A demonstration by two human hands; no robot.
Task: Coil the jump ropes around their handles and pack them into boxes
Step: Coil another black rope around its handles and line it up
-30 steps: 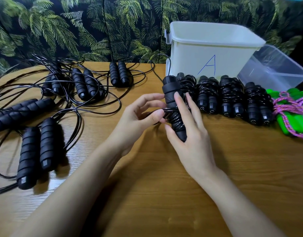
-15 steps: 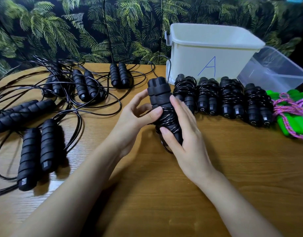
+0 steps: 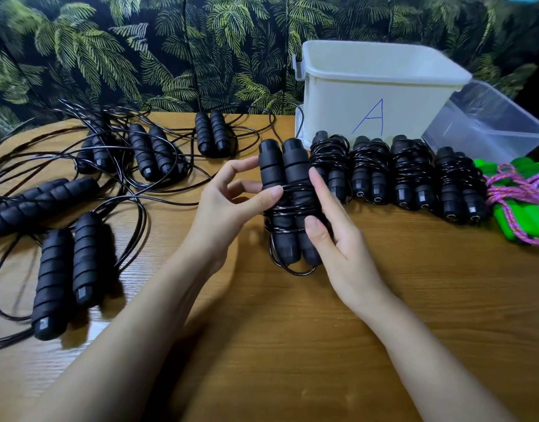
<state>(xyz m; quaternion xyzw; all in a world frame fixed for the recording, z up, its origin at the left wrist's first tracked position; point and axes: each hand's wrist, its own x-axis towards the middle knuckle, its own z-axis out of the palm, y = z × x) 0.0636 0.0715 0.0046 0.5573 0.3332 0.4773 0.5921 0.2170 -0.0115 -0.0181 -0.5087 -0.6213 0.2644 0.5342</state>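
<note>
Both hands hold a pair of black jump-rope handles (image 3: 285,190) upright above the wooden table (image 3: 292,330), black cord wound round their middle. My right hand (image 3: 332,236) grips the pair from the right, thumb on the front. My left hand (image 3: 228,205) pinches the wound cord with thumb on the front and fingers behind. A short loop of cord hangs below the handles. Several coiled black ropes (image 3: 399,175) lie in a row in front of the white box marked A (image 3: 378,92).
Several uncoiled black ropes (image 3: 79,184) with loose cord sprawl over the left half of the table. A clear plastic box (image 3: 490,120) sits tilted at the right behind a green-handled rope with pink cord (image 3: 521,196). A leaf-patterned wall runs behind.
The held handles have turned so both now face me side by side, and they sit a little further left and lower than a second ago. My left thumb now presses on the wraps.
</note>
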